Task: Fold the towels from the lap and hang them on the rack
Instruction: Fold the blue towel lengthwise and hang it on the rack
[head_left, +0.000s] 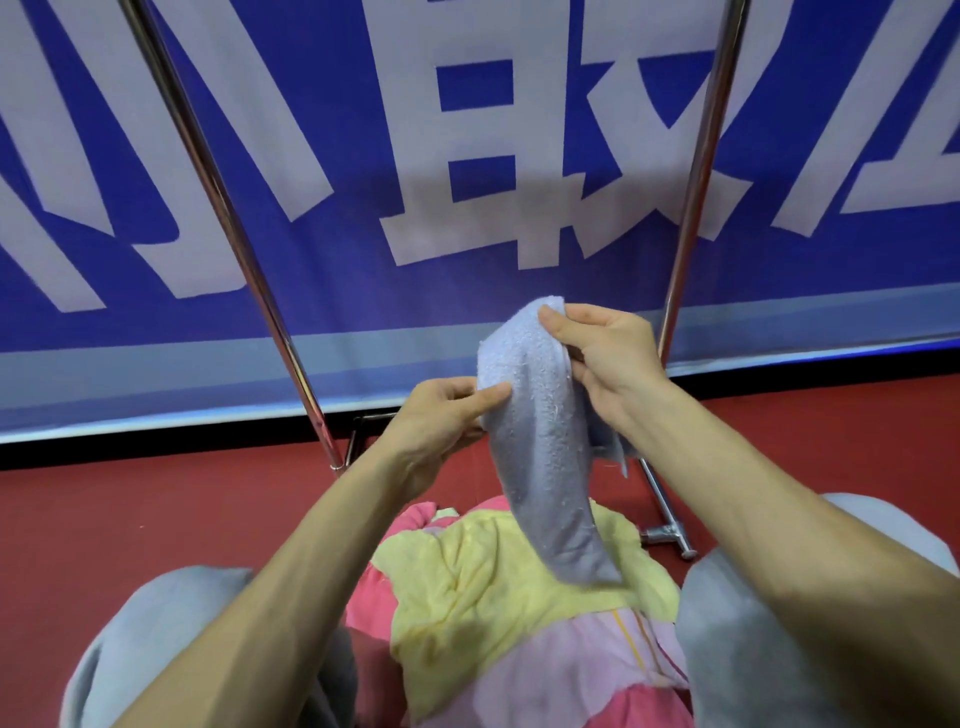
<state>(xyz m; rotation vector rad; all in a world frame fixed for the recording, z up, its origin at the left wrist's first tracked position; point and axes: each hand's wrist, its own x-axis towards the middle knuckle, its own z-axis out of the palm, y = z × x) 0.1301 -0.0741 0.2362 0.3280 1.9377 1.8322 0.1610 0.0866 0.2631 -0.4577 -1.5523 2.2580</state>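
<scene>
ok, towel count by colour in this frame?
blue towel: 1, held up
yellow towel: 1, on the lap
light pink towel: 1, on the lap
dark pink towel: 1 at least; its patches may be separate towels
Total: 4 visible

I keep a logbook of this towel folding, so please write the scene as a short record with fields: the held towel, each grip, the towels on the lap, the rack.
held towel: light blue towel, lifted over the lap, lower end hanging down
left grip: hand pinches the towel's left edge
right grip: hand pinches its top end
on lap: yellow towel, pale pink towel, deep pink towel, crumpled together
rack: two metal poles before the blue banner; top bar out of view
floor: red
</scene>
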